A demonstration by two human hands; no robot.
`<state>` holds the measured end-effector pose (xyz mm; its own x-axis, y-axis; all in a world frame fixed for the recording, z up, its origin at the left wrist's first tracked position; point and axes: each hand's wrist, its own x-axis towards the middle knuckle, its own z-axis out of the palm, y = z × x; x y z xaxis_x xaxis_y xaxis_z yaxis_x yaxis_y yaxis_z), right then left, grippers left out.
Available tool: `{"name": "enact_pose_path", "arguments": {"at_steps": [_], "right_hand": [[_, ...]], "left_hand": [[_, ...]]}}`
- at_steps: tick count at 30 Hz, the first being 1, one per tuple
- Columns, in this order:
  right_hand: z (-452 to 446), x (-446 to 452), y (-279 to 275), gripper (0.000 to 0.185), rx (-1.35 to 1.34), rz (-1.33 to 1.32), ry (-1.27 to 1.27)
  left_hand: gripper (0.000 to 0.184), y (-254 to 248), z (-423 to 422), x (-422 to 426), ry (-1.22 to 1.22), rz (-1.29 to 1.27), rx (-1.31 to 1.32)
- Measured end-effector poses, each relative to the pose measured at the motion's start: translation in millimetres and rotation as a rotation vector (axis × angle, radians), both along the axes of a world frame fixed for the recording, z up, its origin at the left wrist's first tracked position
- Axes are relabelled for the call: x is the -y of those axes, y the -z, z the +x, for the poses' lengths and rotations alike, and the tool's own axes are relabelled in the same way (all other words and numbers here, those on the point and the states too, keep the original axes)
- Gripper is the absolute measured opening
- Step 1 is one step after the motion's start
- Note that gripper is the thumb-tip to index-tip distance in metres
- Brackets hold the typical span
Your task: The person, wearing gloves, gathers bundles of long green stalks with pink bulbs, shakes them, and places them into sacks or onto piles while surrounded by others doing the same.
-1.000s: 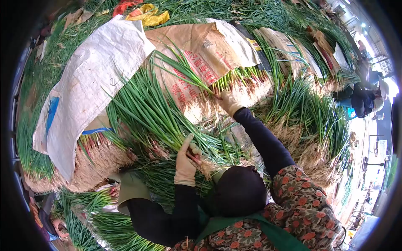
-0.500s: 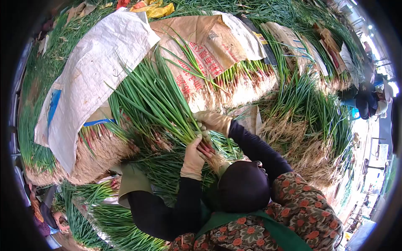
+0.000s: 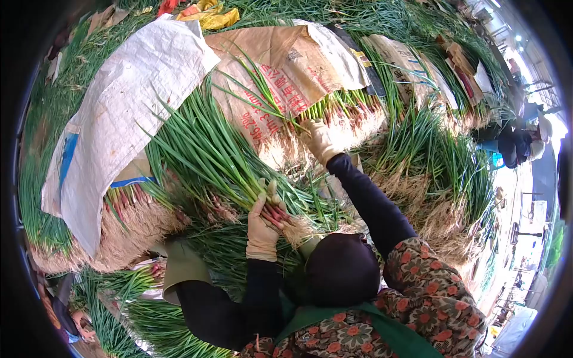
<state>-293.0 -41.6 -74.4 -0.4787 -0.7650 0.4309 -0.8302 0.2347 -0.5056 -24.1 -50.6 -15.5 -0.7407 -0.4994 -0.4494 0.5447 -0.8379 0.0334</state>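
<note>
My left hand (image 3: 262, 227), in a pale glove, is wrapped round a bunch of green onions (image 3: 221, 161) near its reddish stems; the roots point down to the right and the long leaves reach up to the left. Farther up, my gloved right hand (image 3: 317, 138) pinches the base of a few loose onion stalks (image 3: 262, 92) that lie across a printed brown sack (image 3: 239, 107). Beside that hand, a row of onions with pale roots (image 3: 358, 122) sticks out from beneath the sack.
A white sack (image 3: 131, 101) covers onions at the left. More rooty bunches (image 3: 441, 221) lie on the right, and leafy onions (image 3: 173, 322) at the lower left. A yellow bag (image 3: 218, 18) is at the top. People (image 3: 519, 143) are at the far right.
Half a second ago both hands were together at the bunch. My right hand has since moved up and away to the loose stalks by the sack and closed on them. My left hand still holds the bunch.
</note>
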Motion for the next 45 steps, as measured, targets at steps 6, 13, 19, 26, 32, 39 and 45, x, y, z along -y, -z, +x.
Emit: {"name": "enact_pose_path", "arguments": {"at_steps": [6,13,19,26,32,39,45], "right_hand": [[-11,27,-35,0.025,0.391,0.392,0.033],[-7,84,-12,0.032,0.097,0.608,0.121],[30,50,-17,0.040,0.687,0.596,-0.516],[76,-24,-25,0.031,1.025,0.469,-0.478],[69,-72,-36,0.029,1.399,0.325,-0.209],[3,-246,-184,0.018,0.640,-0.058,0.489],[-37,-506,-233,0.029,-0.272,0.404,1.045]], "left_hand": [[0.026,-1,4,2,0.112,-0.107,0.116],[0.030,4,-6,-1,0.059,-0.018,0.305],[0.038,24,8,8,0.293,-0.222,0.333],[0.034,30,7,-3,0.406,-0.268,0.422],[0.024,61,15,-10,0.344,-0.434,0.992],[0.021,29,30,-8,0.177,-0.331,0.556],[0.040,-34,25,-22,0.053,-0.204,-0.048]]}}
